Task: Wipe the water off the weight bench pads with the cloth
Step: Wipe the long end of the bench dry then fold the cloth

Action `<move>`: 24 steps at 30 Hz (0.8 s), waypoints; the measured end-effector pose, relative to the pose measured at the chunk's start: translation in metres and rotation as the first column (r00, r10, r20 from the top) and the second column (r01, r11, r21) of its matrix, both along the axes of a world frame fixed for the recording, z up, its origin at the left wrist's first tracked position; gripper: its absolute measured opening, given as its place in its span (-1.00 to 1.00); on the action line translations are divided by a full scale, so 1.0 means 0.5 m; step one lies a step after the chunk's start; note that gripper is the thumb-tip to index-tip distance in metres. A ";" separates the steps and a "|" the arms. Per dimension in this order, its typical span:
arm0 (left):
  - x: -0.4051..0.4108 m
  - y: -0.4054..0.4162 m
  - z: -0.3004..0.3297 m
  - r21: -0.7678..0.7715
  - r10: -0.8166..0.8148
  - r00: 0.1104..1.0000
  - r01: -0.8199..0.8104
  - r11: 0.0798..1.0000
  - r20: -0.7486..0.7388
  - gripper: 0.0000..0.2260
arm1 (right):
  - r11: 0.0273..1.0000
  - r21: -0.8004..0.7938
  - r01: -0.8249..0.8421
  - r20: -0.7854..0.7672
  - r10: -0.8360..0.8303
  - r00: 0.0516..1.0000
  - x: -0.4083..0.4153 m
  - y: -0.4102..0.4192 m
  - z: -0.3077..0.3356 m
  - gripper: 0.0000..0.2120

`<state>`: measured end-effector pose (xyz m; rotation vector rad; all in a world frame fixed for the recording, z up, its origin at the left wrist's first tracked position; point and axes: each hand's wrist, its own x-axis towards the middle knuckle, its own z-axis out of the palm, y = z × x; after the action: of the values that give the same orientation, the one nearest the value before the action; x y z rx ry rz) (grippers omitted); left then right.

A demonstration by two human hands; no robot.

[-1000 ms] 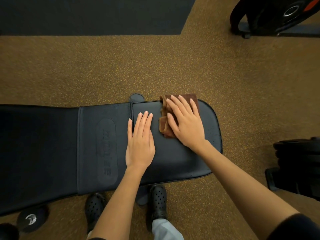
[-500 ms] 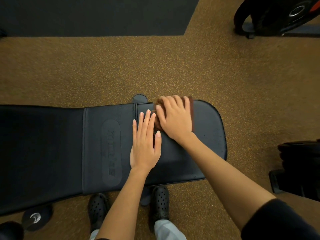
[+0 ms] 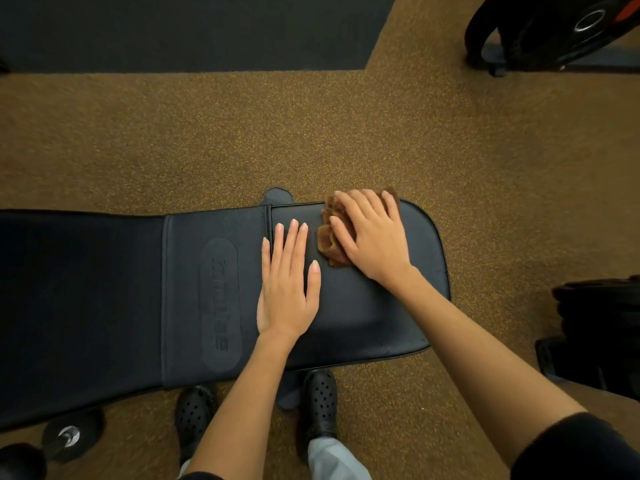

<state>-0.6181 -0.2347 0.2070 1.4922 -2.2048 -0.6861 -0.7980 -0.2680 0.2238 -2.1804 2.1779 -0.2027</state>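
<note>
R hand (image 3: pixel 375 239) presses cloth (image 3: pixel 328 241) on seat pad (image 3: pixel 363 306), L hand (image 3: pixel 287 282) flat beside.

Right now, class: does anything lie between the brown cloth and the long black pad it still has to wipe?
Yes. The left hand rests flat on the black seat pad, directly beside the crumpled brown cloth under the right hand, blocking a sweep toward the long back pad.
</note>
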 end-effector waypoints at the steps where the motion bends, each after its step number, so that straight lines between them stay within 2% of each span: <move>1: 0.000 -0.001 -0.003 -0.006 -0.001 1.000 0.002 1.000 0.017 -0.52 | 1.000 0.002 0.022 -0.006 -0.022 1.000 -0.014 0.009 0.001 -0.51; 6: -0.003 -0.002 -0.011 -0.039 -0.013 0.994 0.017 0.999 0.105 -0.55 | 0.980 0.012 0.200 -0.002 -0.200 0.980 -0.012 0.060 0.006 -0.47; 8: -0.002 -0.002 -0.010 -0.041 -0.018 0.991 0.024 0.999 0.135 -0.55 | 0.975 0.028 0.220 -0.015 -0.219 0.976 0.019 0.079 0.006 -0.45; 10: 0.001 -0.003 -0.009 -0.034 -0.026 0.990 0.031 0.999 0.141 -0.55 | 0.983 0.063 0.173 -0.017 -0.173 0.985 0.046 0.103 0.008 -0.44; 13: 0.004 -0.002 -0.005 -0.022 -0.045 0.995 0.048 0.999 0.089 -0.56 | 0.992 0.127 0.009 0.001 -0.009 1.000 0.067 0.154 0.014 -0.44; 18: 0.005 -0.001 -0.002 -0.019 -0.037 0.998 0.038 0.999 0.050 -0.55 | 0.947 0.227 -0.226 0.034 0.224 0.974 0.022 0.244 0.035 -0.44; 21: 0.005 -0.001 -0.002 -0.017 -0.034 0.999 0.034 0.999 0.033 -0.55 | 0.958 0.202 -0.202 0.025 0.201 0.979 -0.032 0.258 0.041 -0.43; 24: 0.004 -0.001 -0.002 -0.015 -0.027 0.999 0.028 0.999 0.028 -0.55 | 0.983 0.164 -0.083 0.011 0.082 0.997 -0.045 0.236 0.037 -0.43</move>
<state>-0.6160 -0.2352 0.2058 1.4747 -2.2503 -0.6590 -0.8203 -0.1498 0.2423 -2.1709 2.0170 -0.0222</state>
